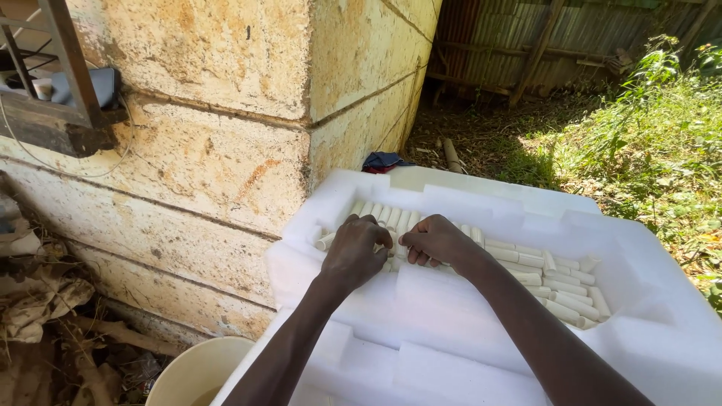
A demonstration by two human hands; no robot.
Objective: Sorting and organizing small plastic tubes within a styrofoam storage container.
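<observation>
1. Far left: a dark wooden window frame set in a rough, yellowish block wall. Below it, dry leaves and debris on the ground.
2. Bottom left: the rim of a pale bucket, just beside the near corner of the foam tray.
3. Left hand: fingers curled down, knuckles up, fingertips pressing onto the white sticks at the left end of the row. Hand narrowed, not spread; whether it pinches one single stick cannot be told.
4. Right hand: loose fist, fingers tucked under, touching the same sticks. Its fingertips meet those of the left hand, almost thumb to thumb.
5. White chalk-like sticks: short cylinders lying side by side in a recess of the white foam tray. The row starts under and just beyond both hands, then runs off to the right, well past the right hand, towards the tray's right corner.
6. Behind the tray: a dark blue and red cloth at the wall's corner.
7. Far right: sunlit green weeds, with a corrugated metal fence beyond.
</observation>
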